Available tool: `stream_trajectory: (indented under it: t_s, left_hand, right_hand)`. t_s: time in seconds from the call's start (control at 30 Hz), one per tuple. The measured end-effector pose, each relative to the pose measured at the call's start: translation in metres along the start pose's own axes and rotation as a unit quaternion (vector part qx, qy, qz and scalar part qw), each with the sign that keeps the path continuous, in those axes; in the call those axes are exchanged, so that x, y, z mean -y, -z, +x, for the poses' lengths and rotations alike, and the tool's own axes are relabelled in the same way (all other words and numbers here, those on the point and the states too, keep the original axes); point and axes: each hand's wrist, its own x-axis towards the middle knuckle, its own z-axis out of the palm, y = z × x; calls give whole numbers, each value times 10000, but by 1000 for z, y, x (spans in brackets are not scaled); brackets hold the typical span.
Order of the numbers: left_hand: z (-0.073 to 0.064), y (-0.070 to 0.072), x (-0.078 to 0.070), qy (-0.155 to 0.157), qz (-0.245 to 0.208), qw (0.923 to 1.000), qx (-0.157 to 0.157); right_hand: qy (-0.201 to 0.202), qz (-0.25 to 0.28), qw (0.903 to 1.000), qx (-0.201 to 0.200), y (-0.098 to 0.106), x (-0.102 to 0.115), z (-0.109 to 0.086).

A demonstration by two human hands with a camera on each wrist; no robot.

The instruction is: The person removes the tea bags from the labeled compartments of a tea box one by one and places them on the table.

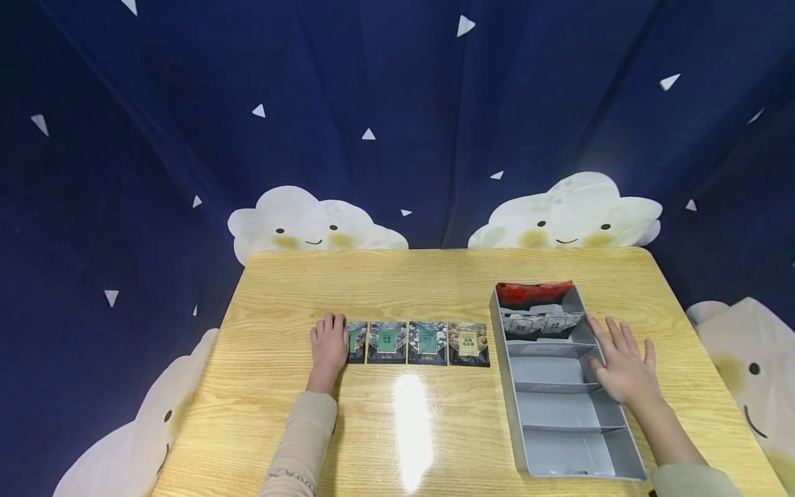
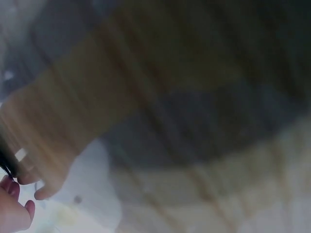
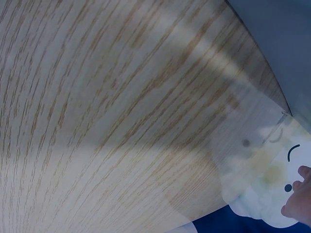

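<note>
Four flat sachets lie in a row on the wooden table. My left hand is at the left end, its fingers gripping the edge of the leftmost dark sachet and hiding part of it. To the right lie a green-labelled sachet, a sachet with a white floral pattern and a yellow-labelled one. My right hand, fingers spread, rests at the right wall of a grey divided box and holds nothing. In the left wrist view, the left fingers meet a dark edge.
The box's rear compartment holds red packets; grey-white sachets stand in the one before it. Thin dividers split the rest of the box. A dark blue curtain with cloud shapes hangs behind the table.
</note>
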Motion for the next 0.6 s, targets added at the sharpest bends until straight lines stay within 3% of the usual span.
stream_trajectory:
  t_s: [0.4, 0.5, 0.6]
  left_hand:
    - [1, 4, -4, 282, -679, 9971, -188]
    - [3, 6, -11, 372, -930, 9945, -304]
    - [6, 9, -23, 272, -1047, 9933, -404]
  right_hand:
    - [-27, -30, 10000, 19, 0, 1, 0]
    - [-25, -24, 10000, 19, 1, 1, 1]
    - [-20, -55, 10000, 26, 1, 1, 1]
